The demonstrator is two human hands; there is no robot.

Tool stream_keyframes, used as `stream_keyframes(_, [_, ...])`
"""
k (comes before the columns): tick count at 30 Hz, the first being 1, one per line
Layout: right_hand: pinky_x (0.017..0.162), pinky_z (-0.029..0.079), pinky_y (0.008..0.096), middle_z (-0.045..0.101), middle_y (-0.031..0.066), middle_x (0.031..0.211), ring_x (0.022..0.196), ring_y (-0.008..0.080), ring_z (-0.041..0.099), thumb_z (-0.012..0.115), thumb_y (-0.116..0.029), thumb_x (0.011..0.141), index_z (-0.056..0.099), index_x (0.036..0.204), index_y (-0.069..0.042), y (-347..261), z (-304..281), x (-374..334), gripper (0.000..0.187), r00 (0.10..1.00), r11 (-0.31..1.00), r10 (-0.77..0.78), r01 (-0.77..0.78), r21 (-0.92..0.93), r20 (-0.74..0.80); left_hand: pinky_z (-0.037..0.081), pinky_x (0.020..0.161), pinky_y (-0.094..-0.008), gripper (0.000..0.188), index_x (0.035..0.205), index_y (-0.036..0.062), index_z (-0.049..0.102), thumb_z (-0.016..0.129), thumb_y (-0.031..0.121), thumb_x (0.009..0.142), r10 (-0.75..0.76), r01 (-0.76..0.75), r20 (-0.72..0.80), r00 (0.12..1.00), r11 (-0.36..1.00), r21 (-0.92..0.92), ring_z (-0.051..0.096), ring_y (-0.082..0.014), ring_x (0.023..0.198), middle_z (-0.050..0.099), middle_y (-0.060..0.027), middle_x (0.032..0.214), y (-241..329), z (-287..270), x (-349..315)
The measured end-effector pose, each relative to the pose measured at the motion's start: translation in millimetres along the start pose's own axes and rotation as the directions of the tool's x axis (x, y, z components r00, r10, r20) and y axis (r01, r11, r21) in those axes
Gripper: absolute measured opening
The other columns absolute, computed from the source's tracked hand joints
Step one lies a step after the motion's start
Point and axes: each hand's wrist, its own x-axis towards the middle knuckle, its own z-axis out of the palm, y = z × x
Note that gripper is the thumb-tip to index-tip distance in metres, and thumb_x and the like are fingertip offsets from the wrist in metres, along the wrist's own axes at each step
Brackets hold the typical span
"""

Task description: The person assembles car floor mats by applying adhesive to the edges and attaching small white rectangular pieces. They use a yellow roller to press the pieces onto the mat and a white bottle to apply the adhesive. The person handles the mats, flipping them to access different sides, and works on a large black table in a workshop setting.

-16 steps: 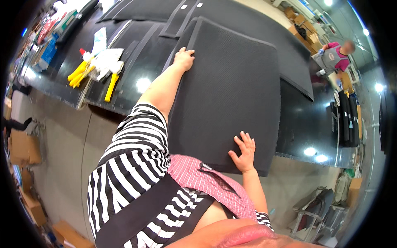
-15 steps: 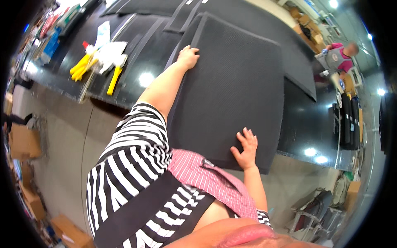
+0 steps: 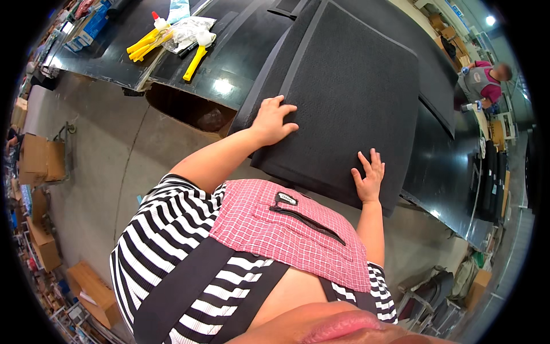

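A large black textured mat (image 3: 355, 97) lies over other dark sheets on the black table, its near end hanging past the table edge. Close to the mat's left side, my left hand (image 3: 273, 121) rests with fingers spread. My right hand (image 3: 369, 175) lies on the near right part of the same mat, fingers apart. Neither hand grips anything. Beneath the mat, another dark sheet (image 3: 268, 80) shows along its left edge.
On the table (image 3: 240, 63) at left lie yellow-handled tools (image 3: 196, 62), a red-tipped bottle (image 3: 160, 22) and a clear plastic bag (image 3: 192, 31). A co-worker (image 3: 487, 77) stands at far right. Cardboard boxes (image 3: 43, 157) sit on the floor at left.
My left hand has come back toward me along the mat's left side. My right hand still lies on the near right part. The mat's near end now sags over the table edge.
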Motion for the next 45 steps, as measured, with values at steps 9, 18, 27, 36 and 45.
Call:
stream_keyframes(9, [0.124,0.009,0.0517,0.029,0.0066,0.164,0.153,0.0279,0.022,0.061,-0.052,0.093,0.043,0.153,-0.025,48,-13,-29,0.067,0.997,0.989,0.061,-0.053,-0.136,0.054,0.039,0.112,-0.0448,0.043,0.125,0.0073,0.067,0.075,0.022,0.085,0.242,-0.259,-0.206,0.948,0.964,-0.061,0.048,-0.0367,0.135,0.050,-0.0189,0.148,-9,-17,-27])
stream_keyframes(18, [0.123,0.007,0.0546,0.025,0.0090,0.165,0.154,0.0305,0.018,0.054,-0.058,0.096,0.040,0.153,-0.023,28,6,-30,0.069,0.997,0.985,0.072,-0.065,-0.161,0.037,0.040,0.111,-0.0430,0.086,0.156,0.0078,0.026,0.076,0.013,0.085,-0.208,0.211,0.049,0.977,0.901,-0.378,0.052,-0.0389,0.132,0.051,-0.0254,0.144,-30,-43,-107])
stream_keyframes(27, [0.122,0.008,0.0592,0.024,0.0116,0.164,0.153,0.0326,0.017,0.061,-0.052,0.093,0.041,0.150,-0.018,-15,21,-23,0.069,0.990,0.978,0.122,-0.132,-0.161,-0.069,0.050,0.092,-0.0441,0.044,0.121,0.0089,0.055,0.076,0.017,0.083,-0.258,0.212,-0.236,0.937,0.956,-0.202,0.061,-0.0401,0.114,0.066,-0.0188,0.118,-72,-12,-115])
stream_keyframes(36, [0.121,0.013,0.0583,0.036,0.0203,0.155,0.149,0.0375,0.025,0.070,-0.045,0.087,0.050,0.138,-0.006,-37,5,3,0.067,0.966,0.961,0.254,-0.248,-0.123,0.039,0.031,0.056,-0.0250,0.029,0.095,0.0135,0.060,0.077,0.037,0.089,-0.497,0.583,0.338,0.799,0.506,-0.636,0.043,-0.0077,0.065,0.055,0.0029,0.082,-80,-74,-25])
stream_keyframes(45, [0.122,0.012,0.0570,0.021,0.0185,0.165,0.153,0.0362,0.018,0.063,-0.054,0.092,0.028,0.159,-0.014,-149,62,142,0.085,1.000,0.987,-0.004,0.003,0.163,0.002,0.032,0.057,-0.0269,0.031,0.110,0.0117,0.059,0.074,0.032,0.092,-0.354,0.365,0.290,0.889,0.164,-0.917,0.039,-0.0083,0.064,0.049,0.0030,0.081,-128,-49,235])
